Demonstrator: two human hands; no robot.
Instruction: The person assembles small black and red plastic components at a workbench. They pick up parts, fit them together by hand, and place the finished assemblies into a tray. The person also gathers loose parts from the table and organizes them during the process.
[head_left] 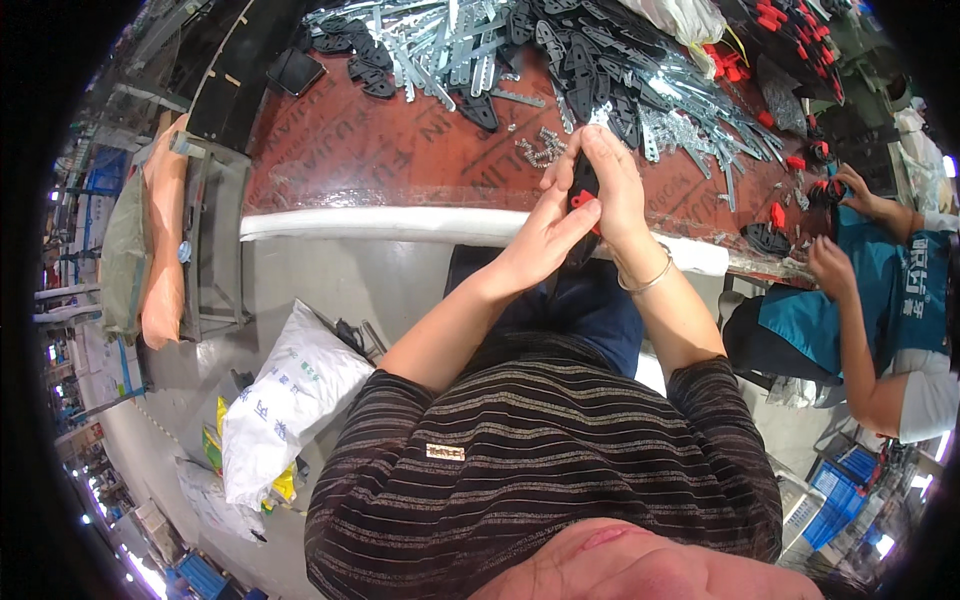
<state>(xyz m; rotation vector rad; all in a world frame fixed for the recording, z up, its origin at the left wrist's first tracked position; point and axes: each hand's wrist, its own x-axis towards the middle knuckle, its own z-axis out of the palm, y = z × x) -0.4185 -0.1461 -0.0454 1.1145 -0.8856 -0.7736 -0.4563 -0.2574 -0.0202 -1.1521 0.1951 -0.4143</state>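
Just over the front edge of the red-brown table, my left hand (543, 238) and my right hand (614, 190) are pressed toward each other, closed around a long black plastic part (584, 178) with a red piece (580, 199) on it. Most of that part is hidden by my palms and fingers. My fingertips point away from me, close to a heap of black plastic plates (583, 75). Just left of my fingertips lie small silvery metal pieces (541, 149). Notched metal strips (450, 50) are heaped behind, some spread to the right.
The table (330, 150) has a white padded front edge (380, 224). A flat black object (295, 72) lies at its far left. Red parts (730, 65) are at the back right. At right, a co-worker's hand (862, 192) holds a dark part. A white sack (295, 410) stands on the floor.
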